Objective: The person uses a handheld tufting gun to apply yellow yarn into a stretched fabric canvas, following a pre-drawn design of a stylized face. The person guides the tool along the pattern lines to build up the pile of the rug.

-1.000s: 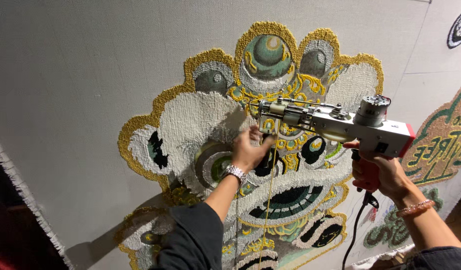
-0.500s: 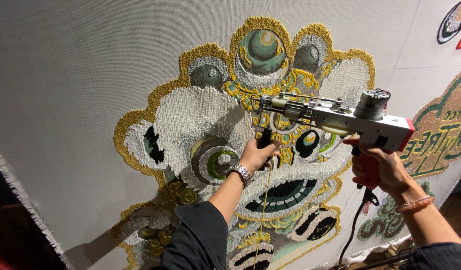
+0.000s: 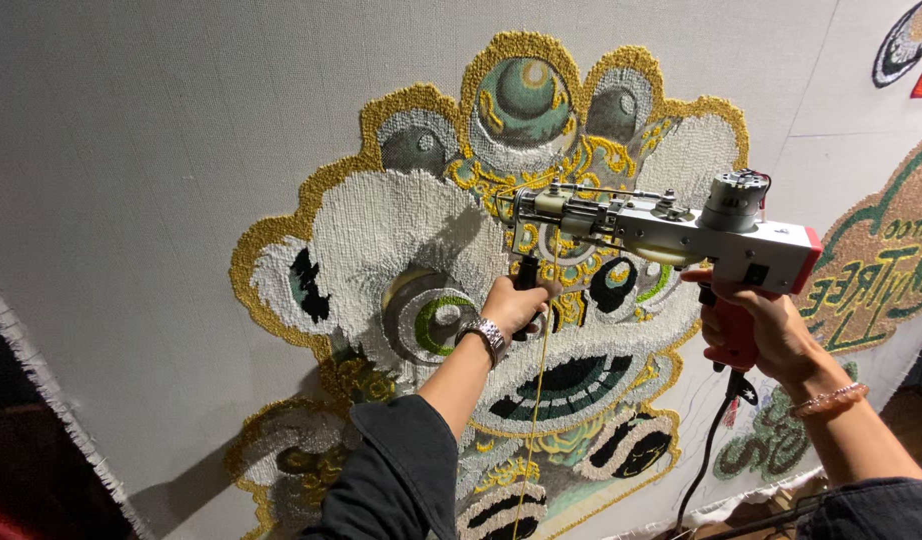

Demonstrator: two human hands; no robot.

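A white and red tufting gun (image 3: 671,232) is held up against a stretched grey cloth (image 3: 141,150), its needle end touching the tufted picture of a lion-dance head (image 3: 401,240) in white, yellow and green yarn. My left hand (image 3: 516,305), with a metal watch on the wrist, grips the gun's black front handle below the needle. My right hand (image 3: 761,330), a bead bracelet on its wrist, is closed around the red rear grip. A yellow yarn strand (image 3: 536,400) hangs down from the gun past my left forearm.
A black power cord (image 3: 706,460) drops from the rear grip. Other tufted designs lie on the cloth at the right (image 3: 881,270) and top right corner (image 3: 911,45). The cloth's frayed left edge (image 3: 41,380) borders a dark gap.
The view has drifted, so the lion head sits a little higher and further left in the frame. Both hands keep their hold on the gun, which stays at the same spot on the design.
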